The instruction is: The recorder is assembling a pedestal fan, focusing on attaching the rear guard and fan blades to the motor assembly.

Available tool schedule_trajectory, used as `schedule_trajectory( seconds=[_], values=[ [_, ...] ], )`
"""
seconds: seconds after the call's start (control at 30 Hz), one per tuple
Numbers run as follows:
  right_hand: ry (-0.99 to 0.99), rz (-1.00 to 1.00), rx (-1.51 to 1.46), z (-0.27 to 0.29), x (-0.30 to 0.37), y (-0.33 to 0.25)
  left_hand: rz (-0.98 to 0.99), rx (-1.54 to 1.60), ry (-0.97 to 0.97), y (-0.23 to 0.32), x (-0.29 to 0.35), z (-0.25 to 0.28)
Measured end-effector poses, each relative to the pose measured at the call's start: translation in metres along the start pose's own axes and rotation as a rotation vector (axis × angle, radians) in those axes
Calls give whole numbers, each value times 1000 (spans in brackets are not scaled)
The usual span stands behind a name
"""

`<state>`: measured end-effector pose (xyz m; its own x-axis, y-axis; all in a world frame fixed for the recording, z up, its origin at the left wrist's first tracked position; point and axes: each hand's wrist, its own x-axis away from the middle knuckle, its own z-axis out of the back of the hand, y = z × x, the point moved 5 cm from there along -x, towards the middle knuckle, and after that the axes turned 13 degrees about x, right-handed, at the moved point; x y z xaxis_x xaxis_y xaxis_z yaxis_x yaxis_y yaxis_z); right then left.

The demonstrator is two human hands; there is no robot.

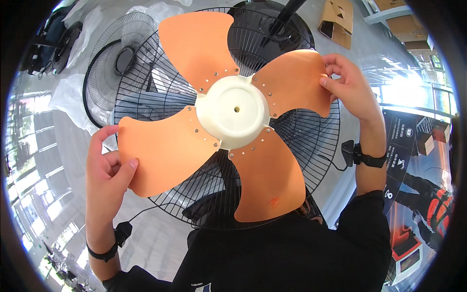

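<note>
A large fan blade assembly (168,152) with orange blades spreads out in front of me, over a black wire fan guard (318,151). Its cream round hub (233,114) has a small hole at the centre, and rivets fix the blades around it. My left hand (108,177) pinches the outer edge of the lower-left blade, thumb on top. On the upper-right blade's outer edge, my right hand (348,82) grips with thumb in front and fingers behind. The guard is partly hidden below the blades, so I cannot tell whether the assembly touches it.
Another round wire guard (114,63) rests at the far left beside clear plastic wrapping (73,104). A black round base (265,31) with a pole stands at the back. An open cardboard box (336,22) sits at the far right. A printed panel (399,146) is at the right.
</note>
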<state>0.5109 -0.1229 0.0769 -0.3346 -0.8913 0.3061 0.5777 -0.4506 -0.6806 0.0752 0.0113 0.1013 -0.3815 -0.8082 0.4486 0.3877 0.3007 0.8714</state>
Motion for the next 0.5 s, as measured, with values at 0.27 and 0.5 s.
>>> schedule_trajectory(
  seconds=[0.27,0.5],
  values=[
    [58,-25,30,5,5,-7,-29,-150,-55,8,-3,-2],
    [101,-33,19,8,11,-8,-48,-354,-83,12,-4,-3]
  ],
)
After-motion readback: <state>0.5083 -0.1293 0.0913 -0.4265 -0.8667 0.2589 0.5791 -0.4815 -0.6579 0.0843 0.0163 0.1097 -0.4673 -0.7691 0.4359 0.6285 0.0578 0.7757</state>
